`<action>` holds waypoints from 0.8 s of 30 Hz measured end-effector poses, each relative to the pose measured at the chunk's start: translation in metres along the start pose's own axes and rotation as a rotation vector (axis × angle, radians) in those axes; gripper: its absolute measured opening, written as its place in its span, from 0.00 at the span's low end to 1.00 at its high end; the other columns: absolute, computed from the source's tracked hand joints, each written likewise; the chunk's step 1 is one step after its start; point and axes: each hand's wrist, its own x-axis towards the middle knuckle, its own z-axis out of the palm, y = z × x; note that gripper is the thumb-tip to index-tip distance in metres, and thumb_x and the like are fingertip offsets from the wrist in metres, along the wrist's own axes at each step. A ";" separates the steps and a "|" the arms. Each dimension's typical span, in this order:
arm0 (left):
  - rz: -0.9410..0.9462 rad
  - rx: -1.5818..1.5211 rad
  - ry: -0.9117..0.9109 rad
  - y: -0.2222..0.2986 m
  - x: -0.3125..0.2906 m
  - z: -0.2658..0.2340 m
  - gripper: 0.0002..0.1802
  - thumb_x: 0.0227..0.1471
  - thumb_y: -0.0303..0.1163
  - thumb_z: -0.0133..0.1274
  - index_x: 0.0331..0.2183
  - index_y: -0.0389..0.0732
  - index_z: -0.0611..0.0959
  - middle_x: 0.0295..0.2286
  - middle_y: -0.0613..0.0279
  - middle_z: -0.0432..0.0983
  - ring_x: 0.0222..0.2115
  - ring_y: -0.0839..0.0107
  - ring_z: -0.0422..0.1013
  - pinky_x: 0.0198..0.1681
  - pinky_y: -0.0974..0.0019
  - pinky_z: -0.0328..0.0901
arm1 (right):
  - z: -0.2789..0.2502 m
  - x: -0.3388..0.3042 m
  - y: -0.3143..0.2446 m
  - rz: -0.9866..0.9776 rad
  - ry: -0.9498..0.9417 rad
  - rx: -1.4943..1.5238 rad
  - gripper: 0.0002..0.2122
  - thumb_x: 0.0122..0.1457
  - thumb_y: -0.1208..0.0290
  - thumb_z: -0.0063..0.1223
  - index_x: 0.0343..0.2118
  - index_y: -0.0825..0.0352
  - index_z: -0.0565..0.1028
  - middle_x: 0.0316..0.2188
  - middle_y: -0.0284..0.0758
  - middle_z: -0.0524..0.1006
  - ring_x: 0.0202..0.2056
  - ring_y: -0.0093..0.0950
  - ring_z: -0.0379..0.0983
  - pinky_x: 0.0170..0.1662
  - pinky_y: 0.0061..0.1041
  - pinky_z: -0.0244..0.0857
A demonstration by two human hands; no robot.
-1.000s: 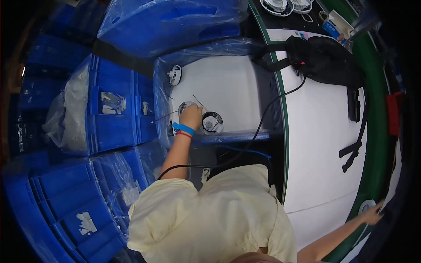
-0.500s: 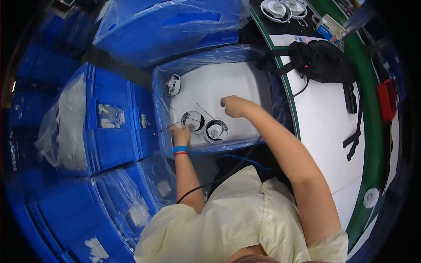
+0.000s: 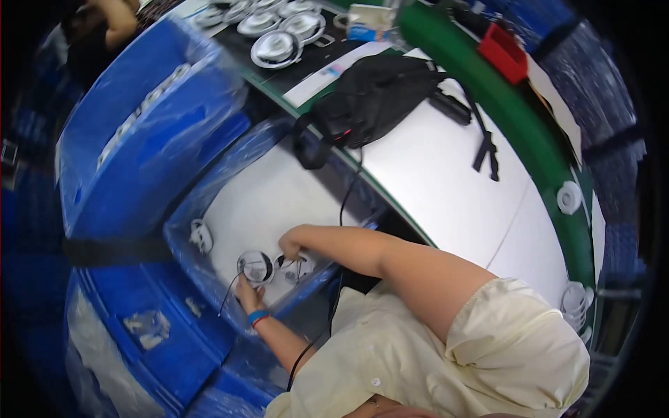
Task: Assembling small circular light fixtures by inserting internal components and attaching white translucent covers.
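Inside a blue bin (image 3: 182, 245) lined with clear plastic, a white sheet (image 3: 261, 195) covers the bottom. My left hand (image 3: 248, 295) is closed on the lower edge of a round white fitting with black markings (image 3: 256, 267); a thin dark wire hangs from it past the bin's near side. Right beside it lies a second round white fitting (image 3: 301, 267). My right hand (image 3: 293, 244) is over that one, fingers curled downward, their tips mostly hidden. A third white fitting (image 3: 201, 237) stands on edge against the bin's left wall.
To the right, a white-topped bench (image 3: 446, 174) with a green edge carries a black bag (image 3: 380, 90) with straps. Several white round fittings (image 3: 277, 49) sit on a dark surface at the far side. Another blue bin (image 3: 150, 132) is at the far left, and a red box (image 3: 503, 53) is at far right.
The view has turned, swinging the bin toward the lower left. My right hand has come down from above the white sheet to the second fitting. My left hand stays at the first fitting.
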 end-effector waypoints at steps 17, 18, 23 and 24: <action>0.409 0.147 -0.133 0.060 -0.021 0.015 0.26 0.56 0.37 0.57 0.53 0.39 0.71 0.45 0.54 0.73 0.42 0.65 0.72 0.39 0.54 0.69 | -0.033 -0.191 -0.074 0.116 0.823 0.311 0.10 0.48 0.74 0.55 0.32 0.73 0.80 0.26 0.47 0.80 0.27 0.36 0.78 0.29 0.34 0.73; 0.503 0.110 -0.203 0.081 -0.035 0.025 0.24 0.56 0.38 0.56 0.52 0.39 0.72 0.46 0.54 0.73 0.43 0.66 0.71 0.42 0.54 0.68 | -0.023 -0.233 -0.074 0.022 0.972 0.441 0.09 0.48 0.73 0.57 0.31 0.73 0.78 0.23 0.47 0.79 0.24 0.34 0.78 0.28 0.32 0.73; 0.825 -0.083 -0.474 0.158 -0.145 0.116 0.24 0.58 0.39 0.53 0.50 0.33 0.72 0.49 0.53 0.70 0.48 0.61 0.69 0.47 0.55 0.68 | 0.053 -0.380 -0.037 -0.641 1.374 1.074 0.14 0.49 0.75 0.58 0.39 0.74 0.72 0.34 0.42 0.78 0.34 0.31 0.79 0.32 0.28 0.77; 0.819 -0.077 -0.523 0.161 -0.166 0.154 0.24 0.58 0.39 0.53 0.50 0.33 0.72 0.49 0.53 0.70 0.48 0.61 0.69 0.47 0.55 0.68 | 0.084 -0.411 -0.022 -0.721 1.487 1.151 0.15 0.50 0.77 0.57 0.42 0.74 0.71 0.36 0.41 0.77 0.35 0.30 0.78 0.33 0.28 0.78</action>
